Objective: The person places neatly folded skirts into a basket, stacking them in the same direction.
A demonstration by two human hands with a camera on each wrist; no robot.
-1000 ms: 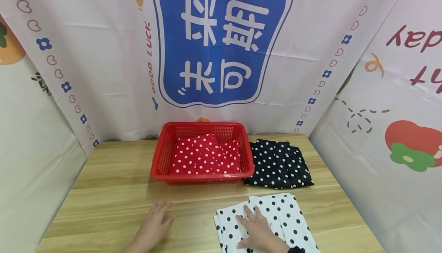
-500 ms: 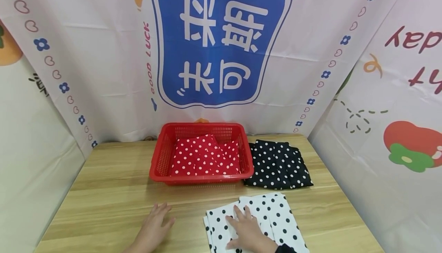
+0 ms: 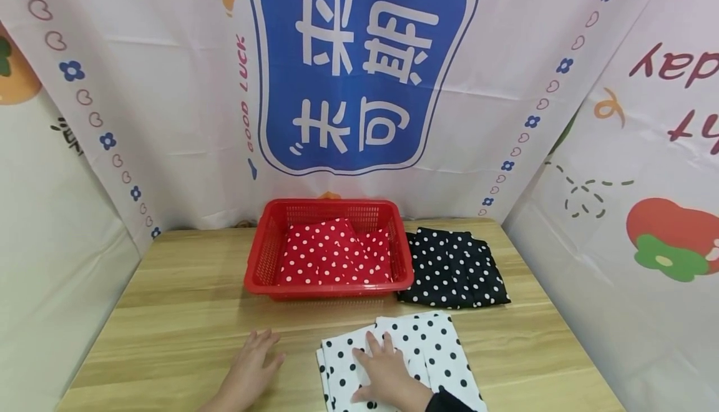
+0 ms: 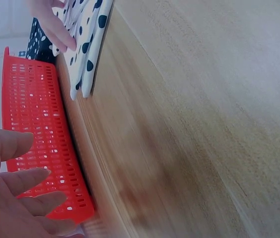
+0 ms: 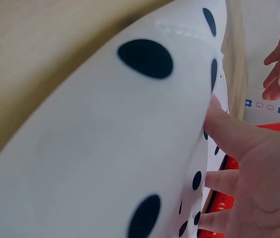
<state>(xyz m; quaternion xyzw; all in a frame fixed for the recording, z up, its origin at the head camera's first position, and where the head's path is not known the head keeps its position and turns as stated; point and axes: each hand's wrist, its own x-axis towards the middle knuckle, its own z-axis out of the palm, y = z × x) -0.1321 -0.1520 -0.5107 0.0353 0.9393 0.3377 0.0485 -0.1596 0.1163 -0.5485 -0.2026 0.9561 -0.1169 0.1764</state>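
Observation:
A folded white cloth with black dots [image 3: 444, 362] lies on the wooden table at the front. On top of it rests my right hand [image 3: 384, 374], its fingers spread and pressed to the fabric. In the right wrist view the right thumb and fingertips [image 5: 219, 181] touch the dotted cloth. Left of the cloth and apart from it, my left hand [image 3: 247, 368] is held with relaxed fingers and nothing in it; the left wrist view shows the same hand [image 4: 16, 193] in front of the red basket [image 4: 35, 109].
Behind the hands stands the red plastic basket [image 3: 331, 289] with a folded red cloth with white dots [image 3: 331, 253] inside. Against its right side lies a folded black cloth with white dots [image 3: 455, 268]. Printed white curtains [image 3: 191, 118] hang along the table's back and sides.
My right hand has slid the white dotted cloth leftward across the table, closer to the left hand. The left hand, basket and black cloth have stayed in place.

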